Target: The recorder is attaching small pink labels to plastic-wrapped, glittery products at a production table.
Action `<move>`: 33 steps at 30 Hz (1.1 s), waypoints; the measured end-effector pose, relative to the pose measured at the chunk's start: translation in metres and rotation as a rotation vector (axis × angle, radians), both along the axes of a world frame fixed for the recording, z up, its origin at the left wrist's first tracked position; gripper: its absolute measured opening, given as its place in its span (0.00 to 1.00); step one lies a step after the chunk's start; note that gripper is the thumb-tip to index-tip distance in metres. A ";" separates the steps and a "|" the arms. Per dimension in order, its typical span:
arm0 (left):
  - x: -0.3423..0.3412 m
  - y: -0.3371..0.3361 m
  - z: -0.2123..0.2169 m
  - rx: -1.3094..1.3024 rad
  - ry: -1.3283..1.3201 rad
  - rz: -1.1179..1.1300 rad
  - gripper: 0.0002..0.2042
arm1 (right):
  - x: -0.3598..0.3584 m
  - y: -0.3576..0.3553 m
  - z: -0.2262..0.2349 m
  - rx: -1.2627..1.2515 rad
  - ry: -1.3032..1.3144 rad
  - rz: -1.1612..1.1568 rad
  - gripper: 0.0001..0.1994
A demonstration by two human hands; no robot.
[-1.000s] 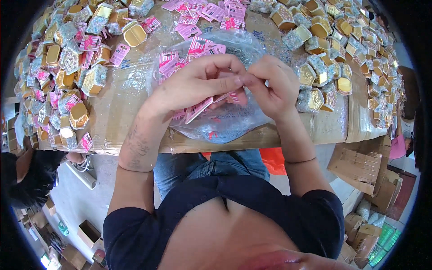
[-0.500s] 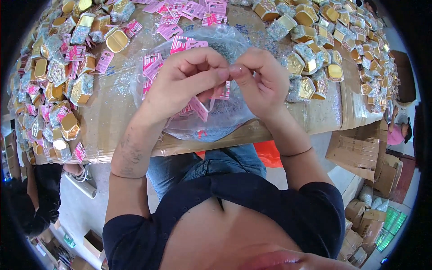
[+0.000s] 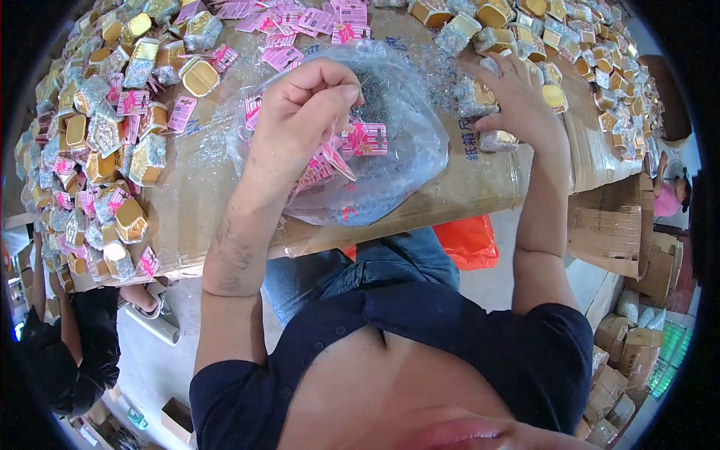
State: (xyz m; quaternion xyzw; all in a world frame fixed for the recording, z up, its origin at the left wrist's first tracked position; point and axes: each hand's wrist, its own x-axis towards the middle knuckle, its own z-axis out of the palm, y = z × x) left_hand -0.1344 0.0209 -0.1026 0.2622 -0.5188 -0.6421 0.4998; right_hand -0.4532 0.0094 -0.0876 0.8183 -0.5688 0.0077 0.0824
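Worktop (image 3: 180,217) covered in cardboard, my left hand (image 3: 304,112) pinching, my right hand (image 3: 525,105) spread.
Gold, glittery boxes (image 3: 533,49) stretch in a heap beyond and to the right of my right hand; a second heap (image 3: 101,135) of them lies well to the left of my left hand. A clear plastic bag (image 3: 409,169) sits under my left hand. My right hand fans out over a single box (image 3: 474,94) at the near edge of the first heap; I can't tell whether it touches. Smallest, loose pink cards (image 3: 315,21) lie beyond my left hand, and one pink card (image 3: 365,139) shows just below its thumb and fingertip, which press together on some fine thing I can't make out.
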 end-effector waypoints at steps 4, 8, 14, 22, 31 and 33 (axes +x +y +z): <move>0.003 0.000 -0.001 0.006 0.026 -0.004 0.04 | -0.003 -0.010 -0.010 0.066 0.134 -0.079 0.37; 0.005 -0.002 0.000 0.007 0.056 0.010 0.04 | 0.014 -0.017 0.006 -0.004 -0.121 0.135 0.31; 0.008 0.003 0.009 -0.105 0.012 0.101 0.02 | 0.105 -0.015 0.023 -0.065 -0.997 0.269 0.30; 0.008 0.005 0.006 -0.384 -0.201 0.362 0.02 | 0.146 -0.018 0.002 -0.146 -1.207 0.382 0.35; 0.005 0.005 0.001 -0.504 -0.307 0.414 0.03 | 0.149 -0.010 -0.007 -0.149 -1.307 0.382 0.40; 0.005 0.005 0.000 -0.501 -0.308 0.416 0.03 | 0.149 -0.009 -0.006 -0.145 -1.312 0.376 0.41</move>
